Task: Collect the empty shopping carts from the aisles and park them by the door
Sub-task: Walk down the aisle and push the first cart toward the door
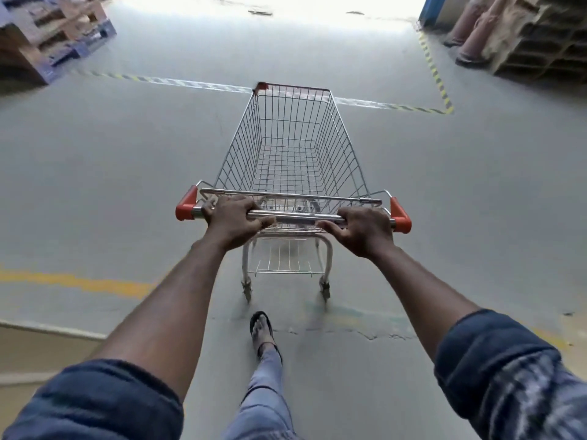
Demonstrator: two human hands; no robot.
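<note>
An empty wire shopping cart (pixel 290 144) with red corner caps stands on the grey floor straight ahead of me. Its basket holds nothing. My left hand (pixel 233 222) is wrapped around the left part of the metal handle bar (pixel 297 216). My right hand (pixel 362 230) grips the right part of the same bar. Both arms are stretched forward. One foot in a sandal (pixel 262 328) is stepped out behind the cart's rear wheels.
Stacked pallets (pixel 47 36) stand at the far left, and more pallets with rolls (pixel 524 36) at the far right. Yellow-black striped floor tape (pixel 435 65) marks a zone ahead. A bright opening (pixel 286 7) lies beyond. A yellow line (pixel 73 282) crosses the floor at left.
</note>
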